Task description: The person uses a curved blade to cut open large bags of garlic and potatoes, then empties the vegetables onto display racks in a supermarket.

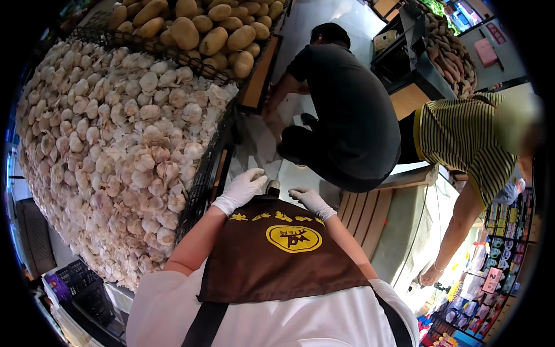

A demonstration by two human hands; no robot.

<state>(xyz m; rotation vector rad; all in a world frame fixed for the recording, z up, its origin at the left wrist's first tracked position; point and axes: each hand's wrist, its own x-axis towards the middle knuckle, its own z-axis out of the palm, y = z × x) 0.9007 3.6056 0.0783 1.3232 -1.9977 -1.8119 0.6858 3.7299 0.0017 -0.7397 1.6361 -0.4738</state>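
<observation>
White gloves cover both my hands, held in front of the brown apron [277, 260], which bears yellow writing. My left hand [243, 188] is nearest the edge of a large heap of garlic bulbs [125, 143]; its fingers are curled, and whether something lies in them cannot be told. My right hand [311, 200] hovers to the right of it, fingers partly bent, near the slats of a wooden bench [364, 217]. Between the hands a shoe tip [273, 187] shows on the floor. Beyond the garlic lie potatoes [212, 39] behind a black mesh edge.
Just ahead, a person in dark clothes [347, 117] crouches on the floor beside the display stand. At the right stands another person in a striped top [464, 134]. Sweet potatoes [451, 60] fill a display farther off. Black plastic crates [86, 295] sit at the lower left.
</observation>
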